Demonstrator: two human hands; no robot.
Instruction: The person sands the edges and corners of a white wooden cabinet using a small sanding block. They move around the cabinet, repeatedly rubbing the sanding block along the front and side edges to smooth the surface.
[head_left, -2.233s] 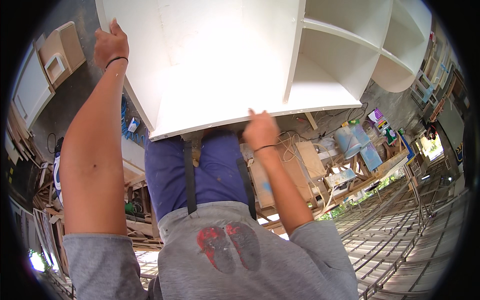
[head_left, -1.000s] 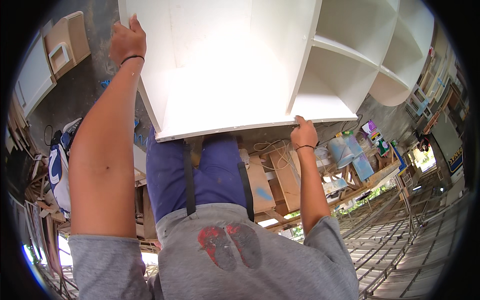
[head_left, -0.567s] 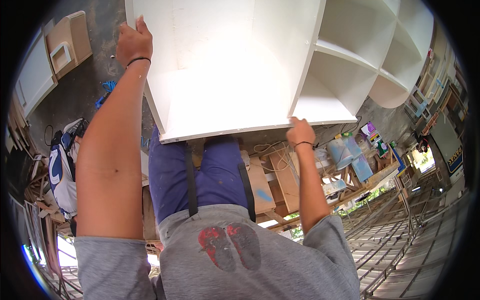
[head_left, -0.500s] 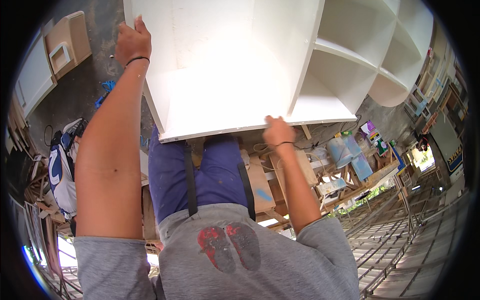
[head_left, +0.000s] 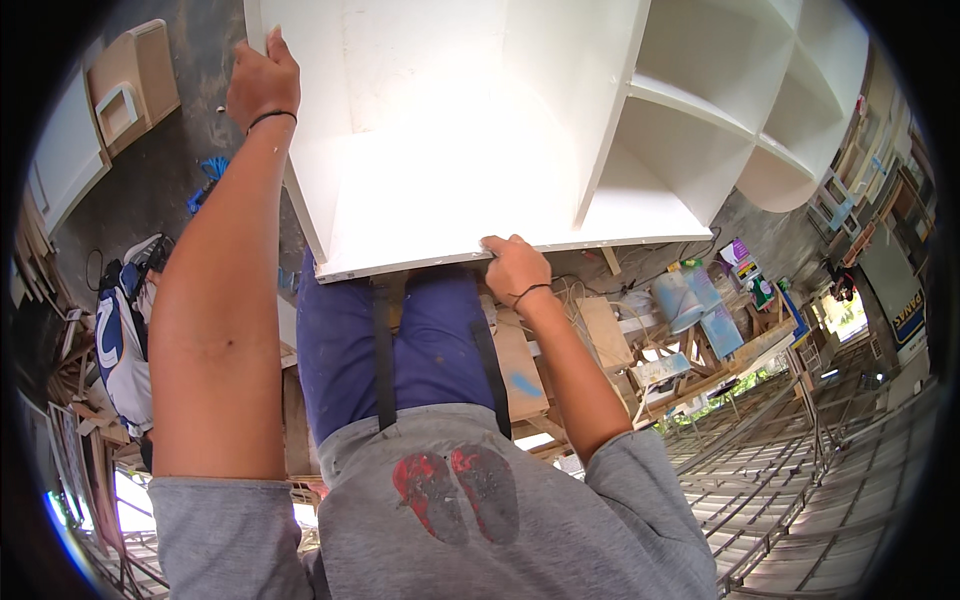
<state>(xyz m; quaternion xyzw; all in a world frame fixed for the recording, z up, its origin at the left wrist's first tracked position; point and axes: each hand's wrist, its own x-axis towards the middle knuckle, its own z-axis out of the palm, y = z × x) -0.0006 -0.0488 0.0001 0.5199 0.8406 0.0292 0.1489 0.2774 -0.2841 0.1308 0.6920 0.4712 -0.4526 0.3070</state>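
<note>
Upper left, the left hand (head_left: 263,85) pinches a boxy, compartmented white cabinet (head_left: 440,170). Mid-frame, the right hand (head_left: 518,268) bends its fingers at the smooth rim (head_left: 400,267) — whether pinching, I can't tell.

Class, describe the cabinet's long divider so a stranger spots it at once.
The white cabinet dominates the picture's upper part. Its wide bay is left, small compartments right; between them runs the divider, visibly longer than the shelves beside it.

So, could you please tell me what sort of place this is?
Probably a woodworking shop: there is a white shelf unit, with wooden boards and a blue-stained can nearby.
</note>
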